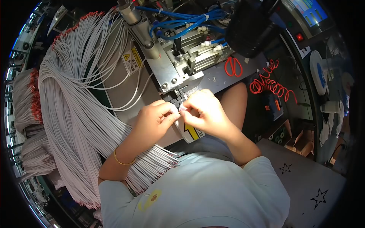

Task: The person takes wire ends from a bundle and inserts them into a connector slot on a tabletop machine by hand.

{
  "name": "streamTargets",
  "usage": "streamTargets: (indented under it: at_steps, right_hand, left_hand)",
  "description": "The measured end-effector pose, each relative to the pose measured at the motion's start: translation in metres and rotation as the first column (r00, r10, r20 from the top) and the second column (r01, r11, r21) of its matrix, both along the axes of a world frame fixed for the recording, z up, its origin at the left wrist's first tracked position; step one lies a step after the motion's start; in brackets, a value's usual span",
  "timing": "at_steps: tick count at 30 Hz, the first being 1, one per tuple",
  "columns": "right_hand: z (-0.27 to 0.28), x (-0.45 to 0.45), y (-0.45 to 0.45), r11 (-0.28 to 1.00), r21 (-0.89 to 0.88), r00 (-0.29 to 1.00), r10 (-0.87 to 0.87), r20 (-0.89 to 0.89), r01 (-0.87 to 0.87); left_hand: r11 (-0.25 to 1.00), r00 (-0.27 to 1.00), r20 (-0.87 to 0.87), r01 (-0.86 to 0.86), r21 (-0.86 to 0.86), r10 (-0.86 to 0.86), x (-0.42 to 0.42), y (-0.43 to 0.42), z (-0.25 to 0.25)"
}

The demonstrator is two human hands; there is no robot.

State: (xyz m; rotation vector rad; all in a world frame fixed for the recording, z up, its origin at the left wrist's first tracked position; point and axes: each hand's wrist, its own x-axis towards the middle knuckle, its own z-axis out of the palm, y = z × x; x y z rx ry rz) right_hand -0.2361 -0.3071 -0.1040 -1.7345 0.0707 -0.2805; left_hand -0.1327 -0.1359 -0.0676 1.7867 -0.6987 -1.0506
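My left hand [156, 118] and my right hand [205, 112] meet in front of a metal machine [167, 72] with air cylinders. Both have thumb and forefinger pinched together, the tips almost touching. Something small and pale shows between the fingertips, too small and too brightly lit to name. Just beyond my fingers is the machine's dark tooling [177, 97]. Below them lies a white plate with a yellow arrow label [192, 132]. A thick bundle of grey cables [76, 114] hangs to the left, and part of it passes under my left forearm.
Red-handled scissors [233, 67] lie right of the machine. Blue air hoses [190, 21] loop across its top, and a black lamp head [249, 32] hangs at upper right. A coiled red hose [270, 86] dangles at right. More cable bundles [26, 100] are stacked at far left.
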Motion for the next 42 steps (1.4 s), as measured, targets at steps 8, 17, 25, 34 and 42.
streamTargets:
  at_steps: [8,17,25,34,42]
  right_hand:
    - [-0.008,0.004,-0.003,0.909,-0.395,0.959,-0.014,0.284,0.130]
    - [-0.028,0.004,-0.001,0.976,-0.179,0.978,-0.088,0.190,0.122]
    - [-0.039,0.010,-0.011,0.971,-0.212,0.990,-0.128,-0.061,0.112]
    - [-0.041,0.013,-0.016,0.963,-0.259,0.993,-0.093,-0.068,0.073]
    - [-0.038,0.017,-0.018,0.845,-0.510,0.986,-0.119,0.118,0.163]
  left_hand:
    - [0.977,0.987,-0.089,-0.144,-0.154,0.131,-0.008,-0.002,-0.009]
    - [0.998,0.949,0.315,-0.033,0.052,0.015,-0.001,-0.003,0.001]
    - [0.987,0.679,0.733,-0.087,0.132,-0.038,-0.012,-0.005,-0.010]
    - [0.987,0.528,0.846,-0.081,0.141,-0.077,-0.026,-0.005,-0.008]
    - [0.978,0.379,0.902,0.061,0.201,-0.209,-0.026,-0.012,-0.011]
